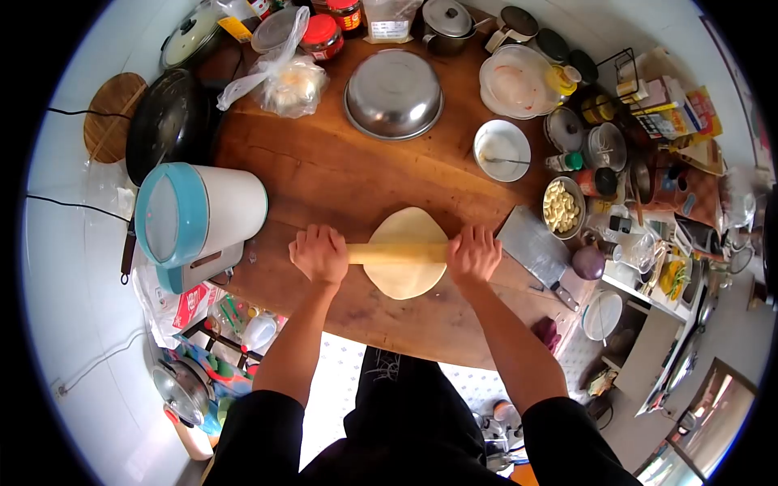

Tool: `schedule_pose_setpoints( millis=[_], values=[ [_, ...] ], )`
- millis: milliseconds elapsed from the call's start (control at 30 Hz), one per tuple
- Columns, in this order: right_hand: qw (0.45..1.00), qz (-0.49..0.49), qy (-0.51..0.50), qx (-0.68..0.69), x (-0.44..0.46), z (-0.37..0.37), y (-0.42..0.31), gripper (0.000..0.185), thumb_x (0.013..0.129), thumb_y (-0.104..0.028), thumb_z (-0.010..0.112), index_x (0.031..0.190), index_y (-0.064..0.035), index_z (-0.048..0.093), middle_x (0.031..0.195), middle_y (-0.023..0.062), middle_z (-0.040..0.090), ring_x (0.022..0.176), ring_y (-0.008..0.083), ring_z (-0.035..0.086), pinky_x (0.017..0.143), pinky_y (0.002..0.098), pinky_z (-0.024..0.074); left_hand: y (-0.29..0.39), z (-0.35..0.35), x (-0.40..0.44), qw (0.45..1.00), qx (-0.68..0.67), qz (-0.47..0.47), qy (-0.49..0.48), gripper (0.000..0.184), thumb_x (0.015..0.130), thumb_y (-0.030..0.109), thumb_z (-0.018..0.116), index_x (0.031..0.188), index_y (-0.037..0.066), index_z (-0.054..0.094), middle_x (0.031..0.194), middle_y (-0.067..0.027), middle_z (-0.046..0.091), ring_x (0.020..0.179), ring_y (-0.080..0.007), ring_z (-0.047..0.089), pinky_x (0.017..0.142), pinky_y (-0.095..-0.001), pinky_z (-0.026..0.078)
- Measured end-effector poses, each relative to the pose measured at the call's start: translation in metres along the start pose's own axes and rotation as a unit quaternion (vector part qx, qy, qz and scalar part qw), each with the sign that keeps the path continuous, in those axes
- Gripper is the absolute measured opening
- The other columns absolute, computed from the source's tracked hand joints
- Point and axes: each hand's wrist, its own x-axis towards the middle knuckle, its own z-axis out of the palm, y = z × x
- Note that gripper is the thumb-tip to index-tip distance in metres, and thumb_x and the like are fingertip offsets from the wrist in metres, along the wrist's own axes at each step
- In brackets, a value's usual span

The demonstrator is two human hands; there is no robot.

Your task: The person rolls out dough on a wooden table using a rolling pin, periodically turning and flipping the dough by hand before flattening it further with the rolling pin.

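Both the left hand [319, 253] and right hand [475, 254] curl tight over the ends of the pin [397, 253], which lies longways, left to right, across the dough [405, 279] on the table [324, 166].

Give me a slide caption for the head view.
Left hand and right hand hold a rolling pin across flattened dough on a wooden table.

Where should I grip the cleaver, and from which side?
Grip the cleaver by its handle, probably best from the near right: the handle points that way, while the broad blade lies flat, extending away. The right hand, now on the rolling pin, seems closer.
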Motion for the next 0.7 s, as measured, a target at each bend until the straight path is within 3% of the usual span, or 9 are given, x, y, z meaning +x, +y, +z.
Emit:
schedule_pose_setpoints(
  millis=[200, 300, 333, 400, 433, 567, 633, 700],
  values=[
    [0.999, 0.008, -0.009, 0.039, 0.028, 0.008, -0.002, 0.021, 0.090, -0.024, 0.060, 0.078, -0.0102, 0.069, 0.084, 0.0088, 0.066, 0.086, 0.0304, 0.064, 0.079, 0.0475, 0.0467, 0.002, 0.024, 0.049, 0.999, -0.042, -0.015, -0.025, 0.032, 0.097, 0.029, 0.055, 0.074, 0.011, 0.067, 0.078, -0.0093, 0.067, 0.080, -0.0339, 0.065, 0.073, -0.0504, 0.049],
    [0.999, 0.029, -0.013, 0.024, 0.032, 0.007, -0.002, 0.025, 0.092, -0.024, 0.058, 0.075, -0.0088, 0.069, 0.084, 0.0090, 0.069, 0.084, 0.0307, 0.066, 0.081, 0.0474, 0.0468, 0.003, 0.035, 0.054, 0.990, -0.036, -0.133, -0.022, 0.034, 0.097, 0.030, 0.054, 0.072, 0.011, 0.066, 0.080, -0.0112, 0.069, 0.081, -0.0344, 0.066, 0.072, -0.0510, 0.051],
    [0.999, 0.036, -0.016, 0.015, 0.028, 0.005, -0.003, 0.026, 0.092, -0.024, 0.058, 0.075, -0.0084, 0.069, 0.084, 0.0088, 0.070, 0.083, 0.0308, 0.067, 0.081, 0.0474, 0.0470, 0.001, 0.031, 0.044, 0.990, -0.036, -0.131, -0.024, 0.034, 0.097, 0.030, 0.054, 0.072, 0.011, 0.066, 0.080, -0.0112, 0.069, 0.081, -0.0344, 0.066, 0.072, -0.0510, 0.051],
    [0.999, 0.048, -0.008, 0.011, 0.017, -0.002, -0.006, 0.026, 0.092, -0.025, 0.058, 0.077, -0.0080, 0.071, 0.086, 0.0101, 0.072, 0.082, 0.0318, 0.068, 0.082, 0.0474, 0.0476, -0.002, 0.030, 0.038, 0.999, -0.003, -0.039, 0.005, 0.033, 0.096, 0.029, 0.054, 0.072, 0.013, 0.068, 0.081, -0.0085, 0.069, 0.082, -0.0330, 0.066, 0.073, -0.0506, 0.050],
    [0.999, 0.033, 0.009, 0.016, 0.002, -0.006, -0.006, 0.025, 0.092, -0.025, 0.058, 0.078, -0.0080, 0.071, 0.086, 0.0109, 0.072, 0.083, 0.0321, 0.068, 0.082, 0.0475, 0.0477, -0.006, 0.032, 0.024, 0.998, -0.020, -0.018, 0.060, 0.031, 0.095, 0.028, 0.053, 0.074, 0.015, 0.071, 0.081, -0.0057, 0.069, 0.084, -0.0309, 0.066, 0.073, -0.0502, 0.049],
    [0.998, 0.058, -0.017, 0.016, 0.016, 0.006, -0.005, 0.031, 0.098, -0.029, 0.056, 0.082, -0.0082, 0.072, 0.089, 0.0126, 0.073, 0.088, 0.0334, 0.069, 0.086, 0.0493, 0.0481, 0.002, 0.017, 0.055, 0.999, -0.011, 0.003, -0.036, 0.036, 0.097, 0.031, 0.052, 0.075, 0.012, 0.074, 0.086, -0.0095, 0.071, 0.087, -0.0337, 0.068, 0.075, -0.0528, 0.051],
    [0.997, 0.076, -0.027, 0.017, 0.045, 0.020, -0.001, 0.037, 0.104, -0.031, 0.050, 0.084, -0.0077, 0.071, 0.089, 0.0117, 0.073, 0.093, 0.0332, 0.070, 0.089, 0.0493, 0.0481, 0.014, 0.027, 0.103, 0.965, -0.021, -0.153, -0.211, 0.043, 0.099, 0.035, 0.049, 0.078, 0.008, 0.075, 0.094, -0.0160, 0.075, 0.091, -0.0398, 0.071, 0.079, -0.0570, 0.054],
    [0.991, 0.130, -0.007, 0.012, 0.052, 0.022, -0.004, 0.037, 0.104, -0.029, 0.049, 0.083, -0.0077, 0.071, 0.089, 0.0114, 0.073, 0.093, 0.0329, 0.069, 0.089, 0.0491, 0.0477, 0.019, 0.034, 0.102, 0.977, -0.030, -0.129, -0.166, 0.045, 0.100, 0.036, 0.048, 0.080, 0.006, 0.075, 0.096, -0.0182, 0.075, 0.092, -0.0419, 0.071, 0.080, -0.0581, 0.055]
  ],
)
